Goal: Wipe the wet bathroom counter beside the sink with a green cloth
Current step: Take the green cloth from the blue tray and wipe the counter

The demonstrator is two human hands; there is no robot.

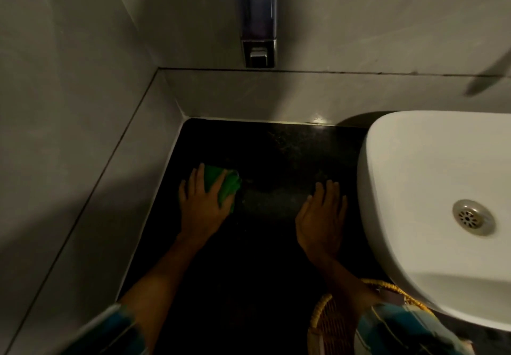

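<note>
The dark stone counter (276, 161) runs between the left wall and the white sink (414, 189). My left hand (200, 202) presses flat on a folded green cloth (225, 184) near the counter's left edge; part of the cloth is hidden under my palm. My right hand (323, 216) lies flat on the bare counter, fingers apart, just left of the sink's rim. A faint wet sheen shows on the counter between the two hands.
A chrome soap dispenser (258, 23) hangs on the back wall above the counter. A woven wicker basket (331, 324) sits at the near edge under my right forearm. Grey tiled walls close in at the left and back. The sink's drain (473, 217) is at the right.
</note>
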